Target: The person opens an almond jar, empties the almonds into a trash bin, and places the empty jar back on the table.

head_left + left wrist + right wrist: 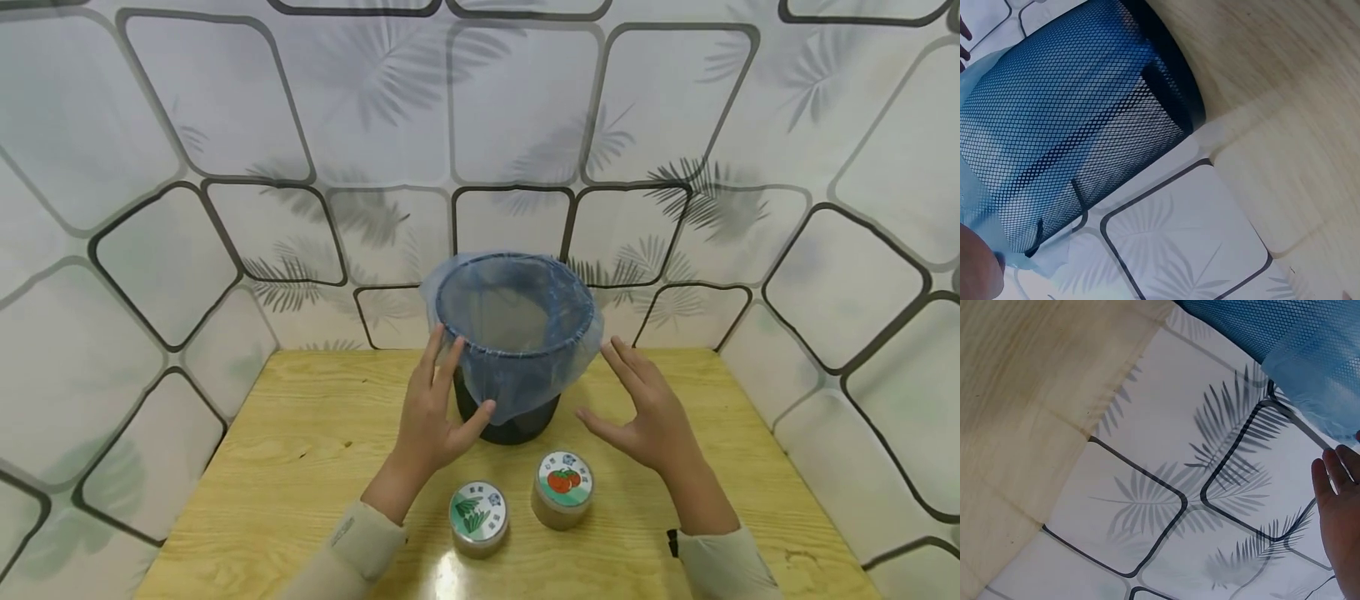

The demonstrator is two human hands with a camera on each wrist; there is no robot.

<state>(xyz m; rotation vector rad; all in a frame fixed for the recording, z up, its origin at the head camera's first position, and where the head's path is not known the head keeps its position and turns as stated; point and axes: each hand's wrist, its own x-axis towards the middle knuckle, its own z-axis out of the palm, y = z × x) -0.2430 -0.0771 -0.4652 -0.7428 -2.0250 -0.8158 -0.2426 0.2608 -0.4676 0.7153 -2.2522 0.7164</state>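
Observation:
A black mesh wastebasket (517, 427) stands upright at the back of the table. A translucent blue plastic bag (525, 379) lines it and hangs loosely over its rim; the mesh (1097, 106) shows closely in the left wrist view. My left hand (431, 408) is at the bag's front left, fingers extended and thumb spread; whether the fingertips touch the bag is unclear. On the right side, my right hand (648, 412) has straight fingers beside the hanging bag edge (1322, 387), holding nothing. Between my forearms sit two round containers.
One container (478, 518) has a lid picturing green vegetables; the other container (562, 490) has tomatoes on its lid. The wooden table (315, 433) meets patterned walls (390, 217) at its back and both sides, close behind the wastebasket.

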